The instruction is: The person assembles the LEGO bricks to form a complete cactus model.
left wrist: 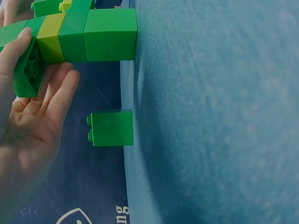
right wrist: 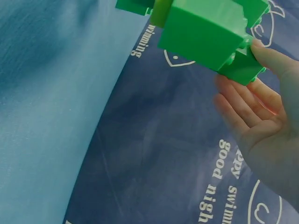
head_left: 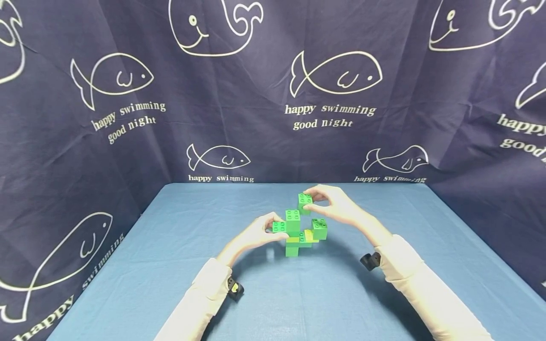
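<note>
A structure of green and yellow-green toy building bricks stands on the blue table. Its left hand side carries an overhanging green brick, which my left hand grips with thumb and fingers. To the right, a low arm with a yellow-green brick bears another green brick. My right hand pinches a loose green brick behind and above that arm, studs up. The left wrist view shows a separate green brick standing apart on the table; I cannot make it out in the head view.
A blue cloth covers the table. Dark blue curtains with white fish drawings and lettering hang behind and at both sides. Each wrist wears a small black camera.
</note>
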Demonstrator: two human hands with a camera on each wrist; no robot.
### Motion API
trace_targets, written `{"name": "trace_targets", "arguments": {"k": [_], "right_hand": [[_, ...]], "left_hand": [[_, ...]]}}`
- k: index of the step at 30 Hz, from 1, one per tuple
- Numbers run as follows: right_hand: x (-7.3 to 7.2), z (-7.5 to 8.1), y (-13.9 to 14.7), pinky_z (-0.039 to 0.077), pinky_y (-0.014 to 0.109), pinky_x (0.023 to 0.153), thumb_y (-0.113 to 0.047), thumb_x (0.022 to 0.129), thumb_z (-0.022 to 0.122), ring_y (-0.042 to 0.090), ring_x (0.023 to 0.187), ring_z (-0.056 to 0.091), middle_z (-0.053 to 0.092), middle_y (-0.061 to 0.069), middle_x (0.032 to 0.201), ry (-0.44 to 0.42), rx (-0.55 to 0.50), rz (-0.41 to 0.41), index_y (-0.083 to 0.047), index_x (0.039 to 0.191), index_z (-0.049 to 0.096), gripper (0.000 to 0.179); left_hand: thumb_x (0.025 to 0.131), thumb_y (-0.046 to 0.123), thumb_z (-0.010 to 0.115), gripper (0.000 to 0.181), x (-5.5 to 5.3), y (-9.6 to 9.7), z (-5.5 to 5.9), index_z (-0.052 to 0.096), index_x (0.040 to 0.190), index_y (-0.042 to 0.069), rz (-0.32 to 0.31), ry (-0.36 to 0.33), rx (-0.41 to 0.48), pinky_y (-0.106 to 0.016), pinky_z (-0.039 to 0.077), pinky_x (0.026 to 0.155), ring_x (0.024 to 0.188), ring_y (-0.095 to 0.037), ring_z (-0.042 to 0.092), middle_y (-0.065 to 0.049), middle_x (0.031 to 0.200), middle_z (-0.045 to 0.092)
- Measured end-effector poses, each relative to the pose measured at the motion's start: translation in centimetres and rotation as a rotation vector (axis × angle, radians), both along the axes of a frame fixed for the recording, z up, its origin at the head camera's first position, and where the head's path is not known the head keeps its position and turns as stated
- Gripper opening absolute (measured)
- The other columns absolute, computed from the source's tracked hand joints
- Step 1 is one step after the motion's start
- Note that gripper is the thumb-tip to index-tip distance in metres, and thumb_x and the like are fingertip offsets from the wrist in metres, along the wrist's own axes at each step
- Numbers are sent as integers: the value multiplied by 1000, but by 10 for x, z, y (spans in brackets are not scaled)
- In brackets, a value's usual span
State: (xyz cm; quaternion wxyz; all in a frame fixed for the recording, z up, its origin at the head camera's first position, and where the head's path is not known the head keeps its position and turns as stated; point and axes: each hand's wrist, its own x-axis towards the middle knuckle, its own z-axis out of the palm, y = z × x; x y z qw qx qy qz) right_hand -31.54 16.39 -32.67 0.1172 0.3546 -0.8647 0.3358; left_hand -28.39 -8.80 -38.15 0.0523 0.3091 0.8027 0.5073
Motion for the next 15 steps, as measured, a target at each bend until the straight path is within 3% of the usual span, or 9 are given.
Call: {"name": "trace_targets", "arguments": {"k": [10,15], "right_hand": [[9,10,-4,54,35,82,-17,80,74,17,89,64,66,3,103,132,-39,46,-7,113,64,35],[13,16,-7,54,34,82,-16,81,73,17,89,63,66,4,103,134,-58,49,-7,113,64,35]], "left_hand": [[83,12,71,25,2,-1,2,58,102,3,14,16,-26,-24,49,82,81,-1,60,-8,93,67],[83,13,71,25,3,0,3,58,102,3,24,27,-35,-24,49,82,81,-1,59,-8,94,67]]}}
